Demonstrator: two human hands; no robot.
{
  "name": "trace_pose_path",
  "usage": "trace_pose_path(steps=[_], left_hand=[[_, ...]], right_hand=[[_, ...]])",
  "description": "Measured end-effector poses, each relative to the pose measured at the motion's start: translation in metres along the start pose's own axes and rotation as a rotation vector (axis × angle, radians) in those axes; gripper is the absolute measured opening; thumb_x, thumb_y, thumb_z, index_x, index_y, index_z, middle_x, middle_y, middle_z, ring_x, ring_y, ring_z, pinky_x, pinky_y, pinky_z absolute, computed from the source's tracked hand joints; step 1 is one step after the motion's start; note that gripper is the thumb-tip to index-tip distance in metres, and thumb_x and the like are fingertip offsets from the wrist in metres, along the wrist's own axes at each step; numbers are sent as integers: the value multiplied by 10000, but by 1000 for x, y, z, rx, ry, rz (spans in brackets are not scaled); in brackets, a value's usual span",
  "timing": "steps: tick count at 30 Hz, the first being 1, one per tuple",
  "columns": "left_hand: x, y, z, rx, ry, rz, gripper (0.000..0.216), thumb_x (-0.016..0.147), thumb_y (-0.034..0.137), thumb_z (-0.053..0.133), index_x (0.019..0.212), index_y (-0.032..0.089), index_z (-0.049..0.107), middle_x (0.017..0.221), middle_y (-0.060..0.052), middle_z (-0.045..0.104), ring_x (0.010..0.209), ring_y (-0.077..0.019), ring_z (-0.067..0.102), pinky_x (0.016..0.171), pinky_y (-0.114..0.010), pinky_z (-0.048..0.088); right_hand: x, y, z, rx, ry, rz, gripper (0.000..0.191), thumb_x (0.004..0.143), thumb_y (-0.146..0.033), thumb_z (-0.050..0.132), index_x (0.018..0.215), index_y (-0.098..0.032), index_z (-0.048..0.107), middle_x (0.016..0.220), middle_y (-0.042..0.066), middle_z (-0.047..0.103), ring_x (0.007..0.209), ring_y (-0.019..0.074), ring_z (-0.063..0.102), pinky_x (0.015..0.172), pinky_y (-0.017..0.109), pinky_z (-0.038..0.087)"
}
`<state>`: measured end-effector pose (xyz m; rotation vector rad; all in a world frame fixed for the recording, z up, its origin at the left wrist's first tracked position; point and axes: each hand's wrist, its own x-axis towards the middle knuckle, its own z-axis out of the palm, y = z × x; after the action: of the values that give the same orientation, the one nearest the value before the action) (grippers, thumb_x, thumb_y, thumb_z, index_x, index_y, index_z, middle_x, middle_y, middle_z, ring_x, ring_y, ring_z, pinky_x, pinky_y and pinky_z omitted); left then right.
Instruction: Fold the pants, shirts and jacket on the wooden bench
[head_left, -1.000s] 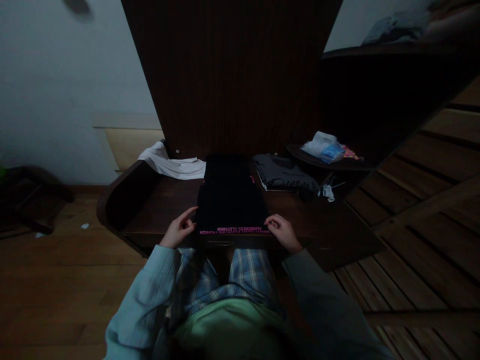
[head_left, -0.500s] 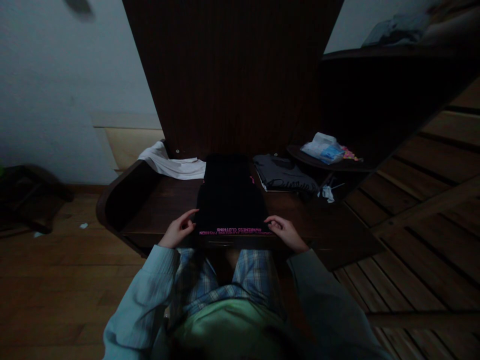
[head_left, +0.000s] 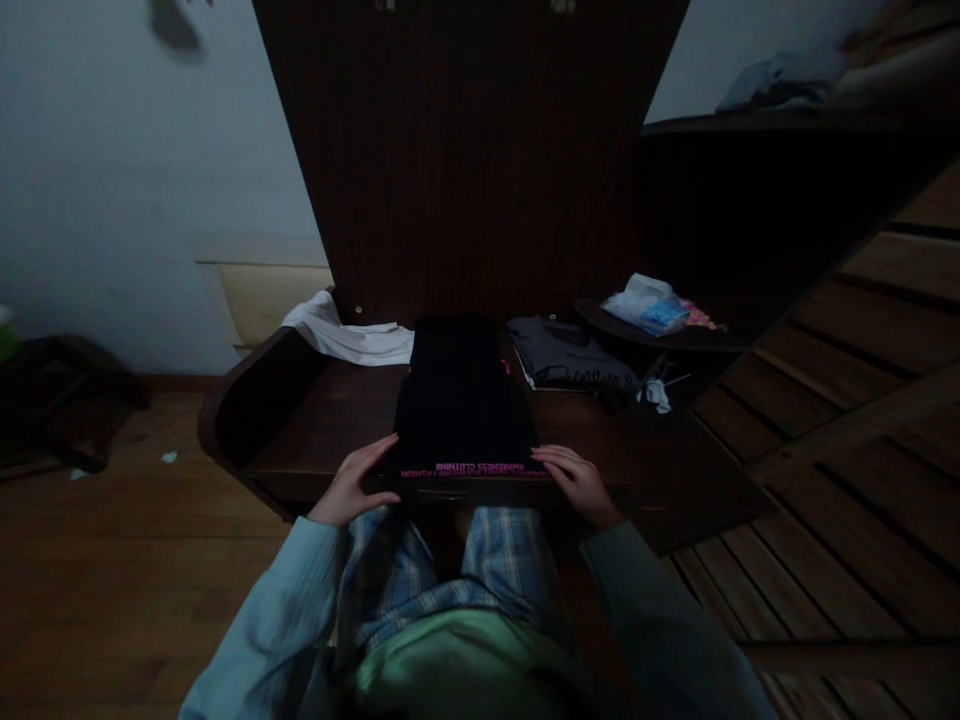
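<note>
A black garment with pink lettering lies folded into a long strip on the dark wooden desk, its lettered end along the front edge. At its near left corner is my left hand, thumb and fingers spread apart, fingertips at the cloth's edge. My right hand rests at the near right corner with its fingers stretched out over the fabric. The thumb of the right hand is hidden. Neither hand grips the cloth.
Behind and left lies a white cloth. A folded dark grey garment sits to the right, beside a small round shelf bearing a plastic packet. A tall dark panel rises at the back. Slatted wood stands at right.
Both hands have let go of the garment's near corners and their fingers have opened out. The garment stays in place on the desk. The head view has tilted slightly upward.
</note>
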<state>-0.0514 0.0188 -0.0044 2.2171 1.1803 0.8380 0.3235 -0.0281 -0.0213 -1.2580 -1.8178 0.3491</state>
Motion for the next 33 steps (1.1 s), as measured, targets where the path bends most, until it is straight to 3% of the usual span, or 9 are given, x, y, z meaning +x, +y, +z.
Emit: trace_pose_path(steps=[4, 6, 9, 23, 29, 33], left_hand=[[2, -4, 6, 247, -68, 37, 566, 672, 443, 605, 1196, 263, 488, 1275, -84, 471, 1180, -262, 403, 963, -430, 309], [4, -6, 10, 283, -46, 24, 435, 748, 412, 523, 1163, 281, 520, 1259, -62, 491, 1179, -244, 408, 952, -422, 319], [5, -6, 12, 279, -24, 10, 355, 795, 383, 451, 1118, 283, 558, 1241, -48, 509, 1166, -233, 425, 940, -417, 328], [4, 0, 12, 261, -6, -26, 358, 808, 399, 406, 1093, 267, 577, 1235, -42, 514, 1172, -226, 416, 957, -424, 307], [4, 8, 8, 231, -58, -60, 463, 857, 440, 241, 1124, 232, 557, 1258, -38, 494, 1210, -212, 369, 991, -417, 288], [15, 14, 6, 264, -135, -46, 496, 850, 480, 246, 1146, 215, 543, 1300, -42, 446, 1273, -243, 251, 1017, -451, 240]], right_hand=[[-5, 1, 1, -56, -70, -30, 268, 762, -350, 551, 995, -244, 630, 1042, 63, 630, 1022, 217, 542, 907, 417, 424], [-8, 1, 1, -93, -98, -34, 347, 717, -351, 608, 1050, -249, 605, 1091, 59, 608, 1056, 227, 521, 920, 425, 418], [-11, 3, 2, -126, -94, -31, 309, 758, -325, 565, 1059, -261, 601, 1114, 45, 598, 1066, 215, 517, 922, 420, 420], [-10, 1, 9, -119, 25, -10, 209, 807, -302, 494, 929, -241, 653, 1025, 49, 642, 990, 200, 557, 885, 395, 441], [-8, -1, 6, -103, 3, 1, 205, 796, -313, 504, 912, -228, 650, 1011, 54, 645, 991, 201, 556, 883, 399, 441], [1, -4, -4, -55, -92, 53, 282, 769, -340, 540, 1012, -211, 603, 1046, 68, 624, 988, 197, 559, 885, 383, 443]])
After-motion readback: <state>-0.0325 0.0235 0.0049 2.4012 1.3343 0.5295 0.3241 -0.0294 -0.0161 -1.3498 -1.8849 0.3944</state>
